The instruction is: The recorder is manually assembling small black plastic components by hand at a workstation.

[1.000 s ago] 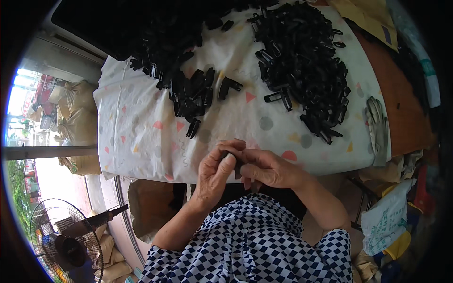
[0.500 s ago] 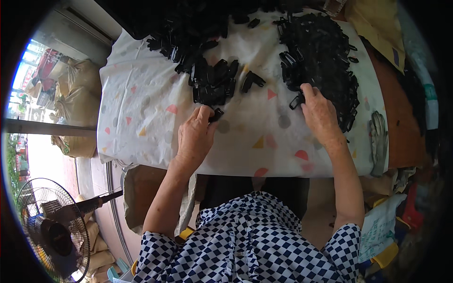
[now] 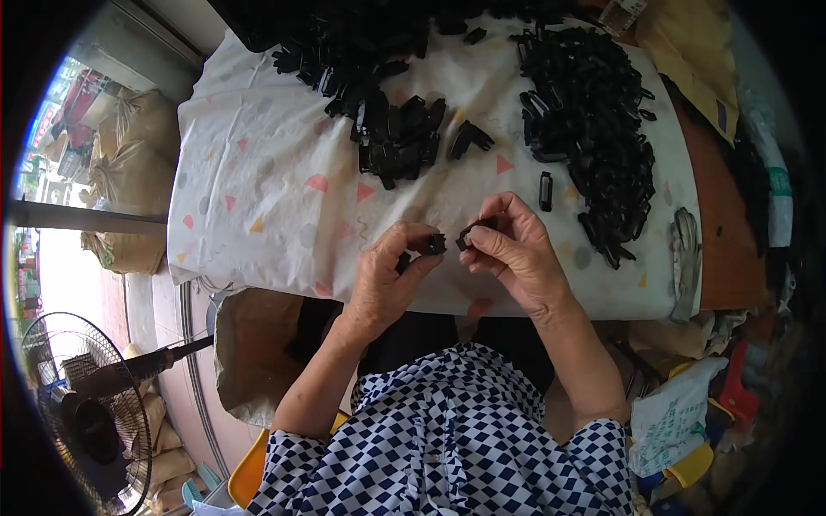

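Close together over the table's near edge, both hands pinch small black plastic parts. My left hand (image 3: 379, 273) is closed on a black plastic clip (image 3: 436, 244); another dark bit shows between its fingers and thumb. Just to the right, my right hand (image 3: 523, 260) grips a black plastic frame (image 3: 465, 238) by thumb and fingertips. A narrow gap separates the two parts. On the cloth beyond my right hand lies a single oblong black frame (image 3: 545, 192). Farther right spreads a heap of similar frames (image 3: 594, 129). Black clips (image 3: 400, 138) are piled beyond my left hand.
A white patterned cloth (image 3: 258, 181) covers the table. Folded gloves (image 3: 685, 262) lie at its right edge, near bare brown wood (image 3: 731, 224). A fan (image 3: 95, 421) stands at the lower left, with tied sacks (image 3: 138, 163) behind. A white bag (image 3: 675, 421) sits at lower right.
Both hands have drawn in toward each other and nearer my body. My right hand has left the heap's edge with a black frame in its fingers.
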Demonstrator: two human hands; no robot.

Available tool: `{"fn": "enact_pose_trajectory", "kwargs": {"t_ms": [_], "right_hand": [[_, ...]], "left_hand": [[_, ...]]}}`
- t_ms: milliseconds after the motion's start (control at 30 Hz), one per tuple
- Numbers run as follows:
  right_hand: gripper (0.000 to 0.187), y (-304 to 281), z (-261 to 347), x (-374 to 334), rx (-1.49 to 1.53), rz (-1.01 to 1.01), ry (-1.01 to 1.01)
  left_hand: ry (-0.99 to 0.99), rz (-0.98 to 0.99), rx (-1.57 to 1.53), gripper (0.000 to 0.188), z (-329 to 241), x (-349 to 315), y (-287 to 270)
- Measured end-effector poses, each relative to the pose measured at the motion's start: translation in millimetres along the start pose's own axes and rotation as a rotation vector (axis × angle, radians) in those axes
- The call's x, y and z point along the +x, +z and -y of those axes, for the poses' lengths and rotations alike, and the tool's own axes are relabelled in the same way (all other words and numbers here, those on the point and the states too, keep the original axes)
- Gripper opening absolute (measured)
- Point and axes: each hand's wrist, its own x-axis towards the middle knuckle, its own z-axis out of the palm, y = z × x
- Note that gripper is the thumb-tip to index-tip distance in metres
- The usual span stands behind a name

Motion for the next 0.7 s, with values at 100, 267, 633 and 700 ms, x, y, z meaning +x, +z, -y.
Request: {"fn": "enact_pose_trajectory", "kwargs": {"t_ms": [100, 267, 633, 700], "right_hand": [[0.02, 0.5, -7.9, -1.0, 0.082, 0.026, 0.03], [0.021, -3.5, -14.4, -5.1, 0.155, -0.047, 0.016], [0.022, -11.4, -26.2, -17.2, 0.201, -0.183, 0.015], [0.023, -13.7, -26.1, -18.5, 0.247, -0.193, 0.043]], "left_hand": [[0.038, 0.013, 0.023, 0.027, -2.5, -0.8, 0.6], [0.045, 0.027, 0.063, 0.027, -9.8, 1.2, 9.8], [0.17, -0.015, 0.312, 0.026, -9.2, 1.5, 26.7], [0.142, -0.011, 0.292, 0.025, -10.3, 1.4, 29.7]]}}
